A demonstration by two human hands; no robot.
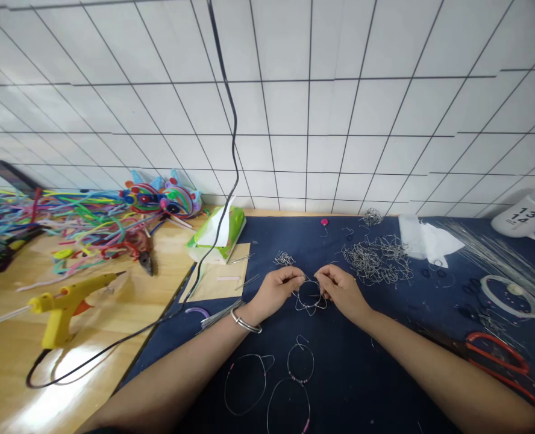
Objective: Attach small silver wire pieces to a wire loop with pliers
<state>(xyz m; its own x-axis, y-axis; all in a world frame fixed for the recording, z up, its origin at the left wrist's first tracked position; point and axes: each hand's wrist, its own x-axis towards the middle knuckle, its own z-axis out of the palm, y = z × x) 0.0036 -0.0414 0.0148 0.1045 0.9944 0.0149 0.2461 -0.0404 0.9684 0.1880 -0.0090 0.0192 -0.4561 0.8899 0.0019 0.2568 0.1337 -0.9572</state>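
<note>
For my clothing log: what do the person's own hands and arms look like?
The left hand and right hand are ungloved, and both forearms show bare. A silver-coloured bangle circles the left wrist; the right wrist shows none.

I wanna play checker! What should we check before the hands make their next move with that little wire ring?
1. Left hand pinching the wire ring: ok.
2. Right hand on the ring's other side: ok.
3. Yellow glue gun away from both hands: ok, it's off to the left.
4. Glue gun cool: cannot tell.
5. Red-handled scissors not touching the right arm: cannot tell, they overlap in this view.
6. Wire pile untangled: not ok.
</note>
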